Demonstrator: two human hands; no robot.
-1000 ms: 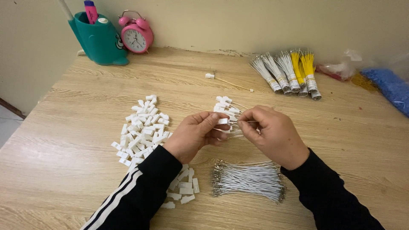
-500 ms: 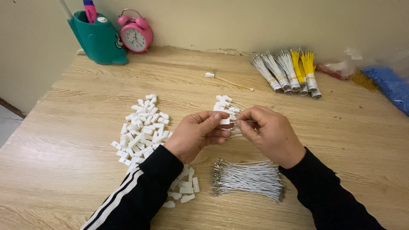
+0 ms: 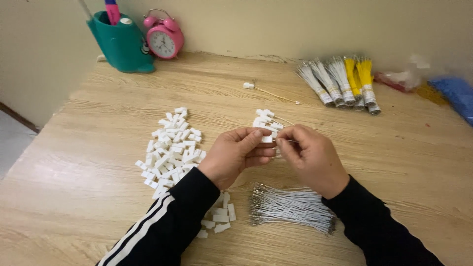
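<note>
My left hand (image 3: 237, 155) pinches a small white plastic connector (image 3: 266, 139) between thumb and fingers. My right hand (image 3: 310, 156) meets it from the right, fingertips closed on a thin white wire (image 3: 290, 141) at the connector. Just behind the hands lies a small cluster of finished connectors with wires (image 3: 266, 119). A big pile of loose white connectors (image 3: 172, 149) lies to the left of my left hand. A bundle of white wires (image 3: 290, 207) lies on the table below my right wrist.
Wooden table (image 3: 98, 197). At the back stand a teal pen holder (image 3: 120, 43) and a pink alarm clock (image 3: 164, 37). Bundles of white and yellow wires (image 3: 342, 79) lie at the back right, next to plastic bags (image 3: 443, 88). One wired connector (image 3: 268, 92) lies alone.
Both hands stay together at the same spot; the fingers shift slightly around the connector and wire. Nothing else has moved.
</note>
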